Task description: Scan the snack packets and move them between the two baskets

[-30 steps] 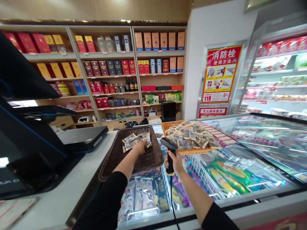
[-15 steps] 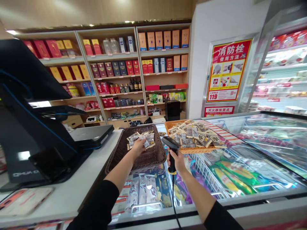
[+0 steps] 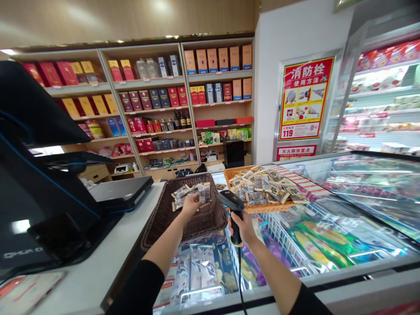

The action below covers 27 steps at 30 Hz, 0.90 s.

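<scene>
Over the dark brown wicker basket (image 3: 183,223), my left hand (image 3: 190,206) pinches a small clear-and-beige snack packet (image 3: 204,191) at its lower edge. Several similar packets (image 3: 180,197) lie in the basket under and beside the fingers. My right hand (image 3: 242,225) is wrapped round the grip of a black barcode scanner (image 3: 231,199), whose head points left towards the packet. A cable (image 3: 239,275) hangs from the scanner's handle. Just beyond the scanner, an orange woven basket (image 3: 272,207) holds a heap of packets (image 3: 262,183) of the same look.
Both baskets rest on a glass-topped freezer (image 3: 328,258) with bagged goods inside. To the left, a white counter (image 3: 108,258) bears a dark checkout machine (image 3: 42,183) with a weighing plate (image 3: 121,190). Shelves of boxes (image 3: 164,100) and a red-framed poster (image 3: 306,98) stand behind.
My left hand has lifted one packet slightly, turning it more upright towards the scanner. My right hand has brought the scanner a little lower. The view has shifted slightly.
</scene>
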### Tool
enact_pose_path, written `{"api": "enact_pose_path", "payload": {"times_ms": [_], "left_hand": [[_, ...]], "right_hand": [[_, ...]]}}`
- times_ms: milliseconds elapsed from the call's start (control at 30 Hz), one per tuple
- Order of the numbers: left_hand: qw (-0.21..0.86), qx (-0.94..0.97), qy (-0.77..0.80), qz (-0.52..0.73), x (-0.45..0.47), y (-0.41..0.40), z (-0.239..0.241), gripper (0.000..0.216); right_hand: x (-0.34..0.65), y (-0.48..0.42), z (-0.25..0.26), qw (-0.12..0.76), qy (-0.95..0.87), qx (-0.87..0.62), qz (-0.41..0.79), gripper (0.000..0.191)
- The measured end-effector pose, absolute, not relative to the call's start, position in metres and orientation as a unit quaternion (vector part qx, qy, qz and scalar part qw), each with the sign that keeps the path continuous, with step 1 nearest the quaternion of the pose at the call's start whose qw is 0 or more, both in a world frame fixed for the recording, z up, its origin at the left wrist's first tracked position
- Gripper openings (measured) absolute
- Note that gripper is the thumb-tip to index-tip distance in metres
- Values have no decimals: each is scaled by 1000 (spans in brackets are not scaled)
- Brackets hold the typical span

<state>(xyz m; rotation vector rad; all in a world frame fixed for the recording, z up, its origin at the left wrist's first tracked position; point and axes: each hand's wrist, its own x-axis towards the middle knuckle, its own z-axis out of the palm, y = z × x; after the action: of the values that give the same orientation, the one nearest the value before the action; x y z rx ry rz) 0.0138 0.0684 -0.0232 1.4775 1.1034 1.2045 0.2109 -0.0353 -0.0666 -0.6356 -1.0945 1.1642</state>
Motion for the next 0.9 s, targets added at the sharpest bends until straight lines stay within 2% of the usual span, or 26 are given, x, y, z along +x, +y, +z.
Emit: {"api": "enact_pose_path", "payload": {"times_ms": [300,567,700,800,900], "left_hand": [[432,605,446,499,14,74,-26,36],[414,638,425,491,8,87,-38,49],[399,647,431,487,8,88,-40,46],[324,669,467,479,7,82,-35,36],[186,704,508,460,8,74,-21,29]], "right_hand": [[208,-42,-62,625,-489,-257,551,41],[212,-41,-63,613,-485,-252,570,40],[212,-40,-64,610,-485,-245,577,40],[212,-39,-62,628,-460,-250,576,41],[224,-38,-58,672,-411,-260,558,41]]}}
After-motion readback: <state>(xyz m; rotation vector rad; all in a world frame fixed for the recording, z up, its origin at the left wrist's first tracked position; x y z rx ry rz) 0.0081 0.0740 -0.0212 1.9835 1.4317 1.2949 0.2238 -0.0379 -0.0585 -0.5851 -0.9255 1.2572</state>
